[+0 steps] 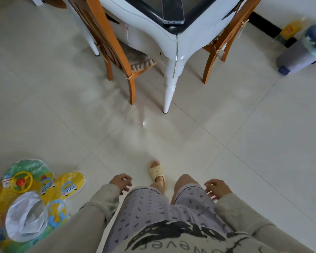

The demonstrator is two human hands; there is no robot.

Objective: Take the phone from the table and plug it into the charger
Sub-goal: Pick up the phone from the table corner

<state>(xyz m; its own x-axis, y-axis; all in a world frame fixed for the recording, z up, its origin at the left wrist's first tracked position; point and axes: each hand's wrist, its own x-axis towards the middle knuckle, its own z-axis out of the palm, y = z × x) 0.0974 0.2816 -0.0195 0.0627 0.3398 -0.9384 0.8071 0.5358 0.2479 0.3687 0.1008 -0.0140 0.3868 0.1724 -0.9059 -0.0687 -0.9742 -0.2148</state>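
A dark phone (173, 10) lies flat on the black top of the white table (148, 21), close to the near corner, at the top of the view. My left hand (121, 182) and my right hand (216, 189) hang low beside my legs, far from the table, fingers loosely apart and holding nothing. No charger shows in view.
Two orange wooden chairs (106, 39) (224, 42) flank the table corner. A grey pedal bin (303, 50) stands at the right by the wall. A packaged inflatable toy (31, 199) lies on the tiled floor at the lower left. One foot in a beige slipper (156, 172) is forward.
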